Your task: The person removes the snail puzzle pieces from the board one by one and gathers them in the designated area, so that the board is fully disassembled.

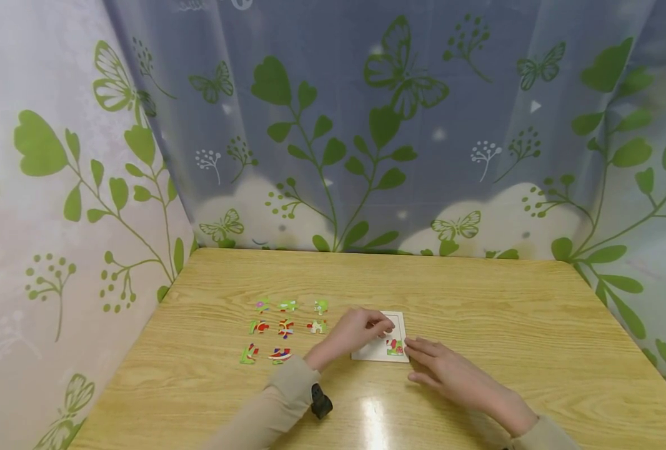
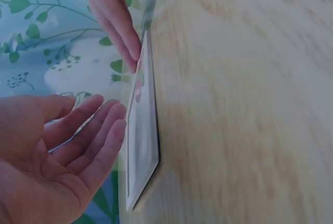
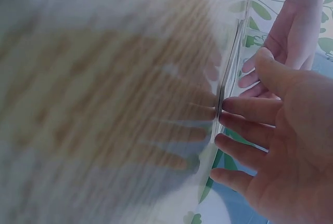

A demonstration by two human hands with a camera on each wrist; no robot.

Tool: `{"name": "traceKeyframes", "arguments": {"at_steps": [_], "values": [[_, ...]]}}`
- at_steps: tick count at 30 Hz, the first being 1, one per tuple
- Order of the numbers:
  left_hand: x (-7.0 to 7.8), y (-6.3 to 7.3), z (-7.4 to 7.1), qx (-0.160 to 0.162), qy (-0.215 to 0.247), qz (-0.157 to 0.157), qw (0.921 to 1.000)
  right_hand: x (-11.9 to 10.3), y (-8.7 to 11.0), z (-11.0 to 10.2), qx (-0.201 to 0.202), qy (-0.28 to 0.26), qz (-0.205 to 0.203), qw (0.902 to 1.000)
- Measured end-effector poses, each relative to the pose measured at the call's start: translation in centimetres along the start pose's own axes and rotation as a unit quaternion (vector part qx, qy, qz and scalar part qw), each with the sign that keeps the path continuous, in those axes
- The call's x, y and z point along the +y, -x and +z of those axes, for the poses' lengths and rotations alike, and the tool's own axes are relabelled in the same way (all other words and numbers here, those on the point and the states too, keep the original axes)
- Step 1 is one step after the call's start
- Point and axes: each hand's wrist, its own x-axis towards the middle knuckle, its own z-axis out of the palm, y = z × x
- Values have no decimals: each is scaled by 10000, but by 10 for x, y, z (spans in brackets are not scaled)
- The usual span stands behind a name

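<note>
A white puzzle board (image 1: 369, 354) lies flat on the wooden table, with a red and green puzzle piece (image 1: 395, 347) in its lower right corner. Over the board hovers my left hand (image 1: 358, 331); the left wrist view shows its fingers relaxed, the palm bare and nothing held. My right hand (image 1: 459, 375) is beside the board's right edge, its fingers extended. In the right wrist view, fingertips (image 3: 227, 104) of that hand touch the board's edge. Left of the board, several loose puzzle pieces (image 1: 285, 328) are laid out in three rows.
The wooden table (image 1: 479, 294) reaches back to a blue curtain (image 1: 322, 125) printed with green leaves and butterflies. A pale printed curtain (image 1: 57, 206) hangs along the left side. On my left wrist sits a small black device (image 1: 321, 402).
</note>
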Motion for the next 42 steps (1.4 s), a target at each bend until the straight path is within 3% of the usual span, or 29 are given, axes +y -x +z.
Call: {"name": "traceKeyframes", "arguments": {"at_steps": [11, 24, 34, 42], "values": [[0, -4, 9, -243, 42, -40, 9997, -3, 0, -1, -110, -8, 93, 9999], [2, -6, 14, -151, 29, -144, 9998, -3, 1, 1, -114, 130, 85, 9998], [5, -8, 16, -365, 66, -201, 9991, -4, 1, 0, -157, 44, 78, 9998], [9, -8, 16, -340, -58, -359, 9988, -4, 0, -1, -195, -35, 132, 9997]]}}
